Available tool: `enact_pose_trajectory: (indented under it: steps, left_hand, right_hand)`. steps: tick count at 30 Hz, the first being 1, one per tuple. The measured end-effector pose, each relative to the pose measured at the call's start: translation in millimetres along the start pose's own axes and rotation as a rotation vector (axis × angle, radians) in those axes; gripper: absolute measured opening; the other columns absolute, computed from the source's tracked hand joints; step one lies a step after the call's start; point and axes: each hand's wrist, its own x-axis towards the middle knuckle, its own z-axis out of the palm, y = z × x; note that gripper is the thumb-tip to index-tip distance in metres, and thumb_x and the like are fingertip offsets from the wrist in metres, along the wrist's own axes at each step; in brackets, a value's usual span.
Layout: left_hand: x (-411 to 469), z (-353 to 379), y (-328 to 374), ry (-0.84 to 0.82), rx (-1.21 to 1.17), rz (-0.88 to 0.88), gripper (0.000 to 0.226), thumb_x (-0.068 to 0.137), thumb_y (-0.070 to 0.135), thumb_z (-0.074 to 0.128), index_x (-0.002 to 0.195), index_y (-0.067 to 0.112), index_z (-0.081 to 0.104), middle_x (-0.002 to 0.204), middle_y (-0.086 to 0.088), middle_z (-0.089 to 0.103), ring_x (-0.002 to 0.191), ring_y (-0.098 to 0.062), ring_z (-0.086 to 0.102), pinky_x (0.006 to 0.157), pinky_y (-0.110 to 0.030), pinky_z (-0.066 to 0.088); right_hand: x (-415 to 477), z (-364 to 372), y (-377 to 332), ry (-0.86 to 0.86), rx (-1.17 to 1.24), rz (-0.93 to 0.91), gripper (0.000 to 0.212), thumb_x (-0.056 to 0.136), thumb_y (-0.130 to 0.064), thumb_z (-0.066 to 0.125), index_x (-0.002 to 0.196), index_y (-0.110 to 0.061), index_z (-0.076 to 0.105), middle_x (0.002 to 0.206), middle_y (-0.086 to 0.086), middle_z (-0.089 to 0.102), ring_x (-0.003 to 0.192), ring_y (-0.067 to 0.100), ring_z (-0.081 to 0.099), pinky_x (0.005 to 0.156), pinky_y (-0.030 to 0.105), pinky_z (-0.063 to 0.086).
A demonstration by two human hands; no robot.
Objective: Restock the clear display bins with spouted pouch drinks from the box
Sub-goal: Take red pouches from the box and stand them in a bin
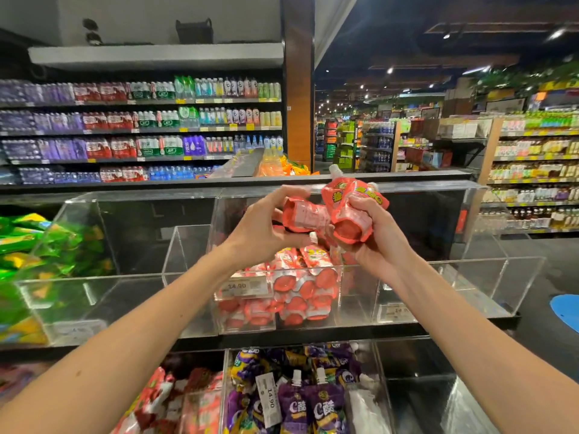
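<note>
Shelves of bottled drinks (141, 126) rise behind the clear display bins (470, 277).

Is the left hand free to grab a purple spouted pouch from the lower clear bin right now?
Probably not: the left hand grips a red spouted pouch above the upper clear bin. The purple spouted pouches lie uncovered below, so the path looks free once it lets go.
</note>
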Motion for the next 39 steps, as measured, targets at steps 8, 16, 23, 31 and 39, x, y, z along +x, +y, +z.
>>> enact_pose_trajectory:
  steps: [8, 16, 23, 31, 39]
  left_hand:
    - [-14, -33, -25, 0.341, 0.382, 0.137, 0.038, 0.072, 0.041, 0.085, 0.1, 0.023, 0.064, 0.104, 0.006, 0.055, 0.085, -0.008, 0.055, 0.075, -0.027, 0.05]
    - [-10, -45, -60, 0.42, 0.957, 0.108, 0.047, 0.074, 0.046, 0.082, 0.097, 0.008, 0.068, 0.097, -0.01, 0.065, 0.094, -0.03, 0.057, 0.08, -0.046, 0.049]
    - [11, -39, -72, 0.456, 1.183, 0.129, 0.038, 0.083, 0.042, 0.076, 0.087, 0.005, 0.067, 0.086, -0.011, 0.065, 0.081, -0.031, 0.06, 0.068, -0.041, 0.047]
    - [24, -27, -90, 0.208, 1.471, -0.081, 0.054, 0.068, 0.063, 0.079, 0.079, 0.011, 0.069, 0.076, -0.004, 0.069, 0.075, -0.022, 0.064, 0.063, -0.031, 0.049]
    - [33, -28, -104, -0.136, 1.787, -0.216, 0.052, 0.106, 0.048, 0.032, 0.144, 0.015, 0.047, 0.131, -0.001, 0.046, 0.128, -0.025, 0.029, 0.097, -0.041, 0.031]
  right_hand:
    - [12, 9, -6, 0.239, -0.595, -0.179, 0.03, 0.077, -0.014, 0.079, 0.104, -0.007, 0.069, 0.096, 0.012, 0.074, 0.077, 0.02, 0.072, 0.074, 0.038, 0.059]
    - [23, 11, 1, 0.231, -1.214, -0.264, 0.047, 0.067, -0.032, 0.086, 0.106, -0.019, 0.063, 0.09, -0.002, 0.071, 0.084, 0.015, 0.07, 0.073, 0.032, 0.058]
    - [30, 13, 9, 0.222, -1.499, -0.358, 0.052, 0.072, -0.032, 0.077, 0.107, -0.019, 0.041, 0.083, 0.001, 0.064, 0.07, 0.019, 0.066, 0.066, 0.039, 0.056]
    - [41, 11, 17, 0.203, -1.593, -0.421, 0.054, 0.071, -0.034, 0.082, 0.109, -0.018, 0.048, 0.097, -0.001, 0.06, 0.084, 0.02, 0.058, 0.076, 0.036, 0.047]
    - [56, 11, 30, 0.162, -1.507, -0.425, 0.056, 0.07, -0.037, 0.083, 0.116, -0.016, 0.06, 0.111, -0.001, 0.059, 0.096, 0.016, 0.055, 0.076, 0.028, 0.041]
